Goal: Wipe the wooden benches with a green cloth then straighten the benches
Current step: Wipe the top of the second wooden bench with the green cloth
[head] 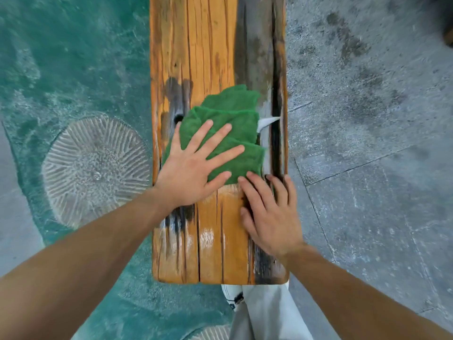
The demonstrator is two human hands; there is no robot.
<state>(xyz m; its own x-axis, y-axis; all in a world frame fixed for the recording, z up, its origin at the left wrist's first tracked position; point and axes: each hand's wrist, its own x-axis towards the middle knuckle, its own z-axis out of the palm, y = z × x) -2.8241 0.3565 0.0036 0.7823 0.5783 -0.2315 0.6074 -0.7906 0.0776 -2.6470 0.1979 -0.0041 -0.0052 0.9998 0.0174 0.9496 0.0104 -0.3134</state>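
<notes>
While the left hand (pixel 193 165) lies flat and spread wide on the folded green cloth (pixel 230 133), pressing it to the wooden bench (pixel 208 45), the right hand (pixel 267 214) rests just beside it, palm down with its fingers loosely together, fingertips touching the cloth's near edge. Neither hand grips anything; both press flat.

From the head view, the bench's tabletop runs lengthwise straight away from the person, so its long axis lies ahead of both hands. Its near end sits just behind the wrists, above the person's light trousers (pixel 267 312). Wood under and behind the right hand shines as if wet; beyond the cloth it looks duller, so the wiping seems to be at an early stage, with most of the plank still ahead.

A dark crack (pixel 277 94) runs along the plank beyond the right hand, and a white tag (pixel 266 122) of the cloth pokes toward it. Open floor flanks both long edges: teal paint (pixel 73 57) outside the left hand, grey paving (pixel 367 94) outside the right.
</notes>
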